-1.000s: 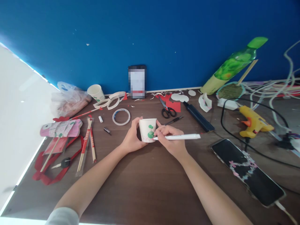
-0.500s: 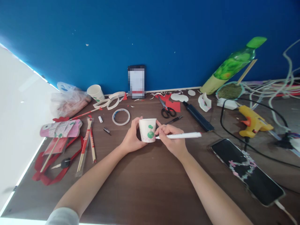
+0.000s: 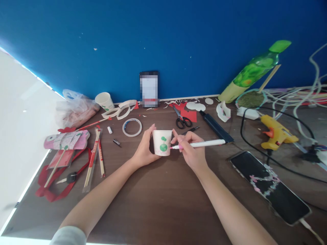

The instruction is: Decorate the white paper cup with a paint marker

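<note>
A small white paper cup [image 3: 161,142] with a green plant print stands on the brown table [image 3: 158,200] in the middle. My left hand [image 3: 143,149] wraps around its left side and holds it. My right hand [image 3: 192,149] pinches a white marker [image 3: 201,144] with a pink tip. The tip sits just off the cup's right side, close to its lower edge. The marker's back end points right.
Behind the cup lie a tape roll [image 3: 132,127], black scissors [image 3: 182,119], a pen and a dark case [image 3: 216,126]. A phone [image 3: 269,186], yellow glue gun [image 3: 277,134] and cables are on the right. Chopsticks [image 3: 95,154], a red lanyard and another cup [image 3: 104,101] are on the left.
My right hand has drawn the marker slightly right and up, so its pink tip now shows just clear of the cup. My left hand keeps holding the cup.
</note>
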`<state>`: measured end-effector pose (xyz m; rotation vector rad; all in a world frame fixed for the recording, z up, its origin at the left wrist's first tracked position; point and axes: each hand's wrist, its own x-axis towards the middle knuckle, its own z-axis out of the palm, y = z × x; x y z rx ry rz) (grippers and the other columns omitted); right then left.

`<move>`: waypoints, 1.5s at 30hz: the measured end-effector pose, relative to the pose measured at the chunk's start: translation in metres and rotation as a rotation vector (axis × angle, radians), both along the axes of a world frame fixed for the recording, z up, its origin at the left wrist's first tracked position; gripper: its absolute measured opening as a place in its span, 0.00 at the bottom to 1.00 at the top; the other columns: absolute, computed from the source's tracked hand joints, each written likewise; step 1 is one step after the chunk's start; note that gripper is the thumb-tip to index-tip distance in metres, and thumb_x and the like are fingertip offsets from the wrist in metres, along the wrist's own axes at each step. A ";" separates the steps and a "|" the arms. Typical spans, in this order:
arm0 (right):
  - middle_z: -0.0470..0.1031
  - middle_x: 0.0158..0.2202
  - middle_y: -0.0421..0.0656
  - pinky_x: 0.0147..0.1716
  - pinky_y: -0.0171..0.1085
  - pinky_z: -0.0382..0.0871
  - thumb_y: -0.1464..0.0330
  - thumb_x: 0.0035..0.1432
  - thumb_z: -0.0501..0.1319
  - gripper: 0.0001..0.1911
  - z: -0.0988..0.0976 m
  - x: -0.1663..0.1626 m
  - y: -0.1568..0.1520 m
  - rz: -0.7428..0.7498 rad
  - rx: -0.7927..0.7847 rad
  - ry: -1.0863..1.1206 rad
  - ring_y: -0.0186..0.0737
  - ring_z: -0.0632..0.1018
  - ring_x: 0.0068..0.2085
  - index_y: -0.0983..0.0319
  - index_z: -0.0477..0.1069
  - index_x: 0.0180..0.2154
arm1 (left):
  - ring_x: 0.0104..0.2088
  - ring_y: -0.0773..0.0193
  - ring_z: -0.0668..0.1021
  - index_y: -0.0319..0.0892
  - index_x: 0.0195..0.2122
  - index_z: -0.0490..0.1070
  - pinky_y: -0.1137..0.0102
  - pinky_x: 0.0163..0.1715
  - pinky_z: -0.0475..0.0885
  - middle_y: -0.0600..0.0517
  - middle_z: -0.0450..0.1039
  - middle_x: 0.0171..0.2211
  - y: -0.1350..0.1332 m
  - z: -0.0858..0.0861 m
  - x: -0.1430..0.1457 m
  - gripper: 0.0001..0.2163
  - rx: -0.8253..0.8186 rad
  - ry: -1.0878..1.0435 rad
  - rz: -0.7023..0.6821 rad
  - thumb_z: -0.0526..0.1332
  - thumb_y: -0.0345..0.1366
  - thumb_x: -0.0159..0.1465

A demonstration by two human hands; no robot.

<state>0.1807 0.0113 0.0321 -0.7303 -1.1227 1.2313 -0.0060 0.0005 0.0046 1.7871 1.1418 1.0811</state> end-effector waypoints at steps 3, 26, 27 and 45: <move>0.67 0.14 0.32 0.63 0.57 0.61 0.63 0.53 0.68 0.20 0.009 0.000 -0.003 0.022 0.047 -0.098 0.35 0.80 0.27 0.59 0.61 0.18 | 0.63 0.44 0.64 0.45 0.63 0.46 0.51 0.63 0.61 0.38 0.55 0.63 0.000 0.001 0.001 0.45 -0.014 -0.016 -0.003 0.72 0.36 0.50; 0.74 0.19 0.35 0.58 0.53 0.69 0.75 0.51 0.64 0.18 0.008 -0.006 -0.008 -0.057 0.230 -0.338 0.36 0.81 0.29 0.59 0.60 0.16 | 0.57 0.48 0.71 0.44 0.58 0.50 0.57 0.55 0.68 0.40 0.64 0.55 0.001 -0.002 0.005 0.41 -0.031 -0.087 0.040 0.73 0.42 0.49; 0.74 0.19 0.35 0.58 0.54 0.69 0.75 0.51 0.64 0.18 0.008 -0.006 -0.008 -0.055 0.223 -0.336 0.36 0.81 0.29 0.59 0.60 0.16 | 0.57 0.48 0.71 0.44 0.58 0.50 0.57 0.55 0.68 0.40 0.64 0.55 0.001 -0.001 0.005 0.41 -0.031 -0.087 0.043 0.73 0.42 0.49; 0.70 0.19 0.35 0.58 0.56 0.69 0.73 0.54 0.64 0.21 0.004 -0.002 -0.005 -0.018 0.170 -0.233 0.35 0.81 0.30 0.60 0.55 0.17 | 0.59 0.49 0.70 0.44 0.58 0.50 0.57 0.57 0.68 0.39 0.63 0.58 0.001 -0.001 0.005 0.41 -0.018 -0.082 0.034 0.73 0.40 0.49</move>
